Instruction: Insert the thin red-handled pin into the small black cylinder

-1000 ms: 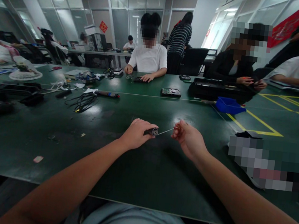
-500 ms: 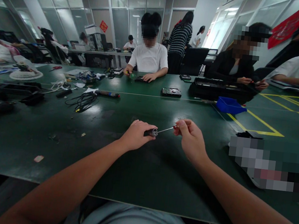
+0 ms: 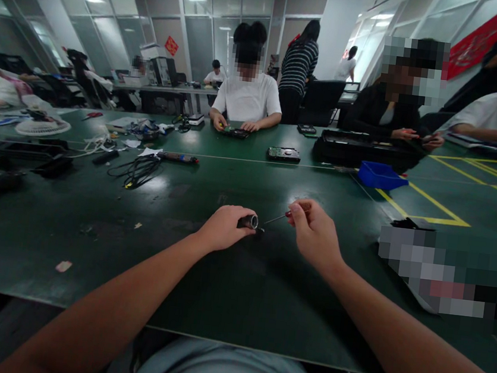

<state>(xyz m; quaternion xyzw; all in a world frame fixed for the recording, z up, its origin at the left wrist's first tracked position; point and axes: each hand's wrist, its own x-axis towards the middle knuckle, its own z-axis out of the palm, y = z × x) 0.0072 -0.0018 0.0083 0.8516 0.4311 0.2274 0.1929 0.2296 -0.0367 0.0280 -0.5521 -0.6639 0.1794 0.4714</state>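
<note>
My left hand [image 3: 225, 227] is closed around a short dark tube [image 3: 250, 221], whose round open end faces right. My right hand [image 3: 313, 227] grips a screwdriver [image 3: 277, 217] by its red handle. The thin metal shaft points left, and its tip stops a little short of the tube's mouth. Just below that mouth is a small dark piece with a light spot [image 3: 260, 230]; whether it rests on the table or hangs from the tube, I cannot tell.
On the green table [image 3: 200, 295] lie a cable bundle [image 3: 140, 168], a pen-like tool [image 3: 180, 158], a hard drive [image 3: 283, 154], a blue bin [image 3: 382, 176] and a long black casing [image 3: 364, 149]. A co-worker in a white shirt [image 3: 247, 99] handles a circuit board opposite.
The screwdriver tip has come away from the tube's end. A small dark piece now shows below the mouth, which looks hollow. Across the table, the co-worker's hands have moved closer together.
</note>
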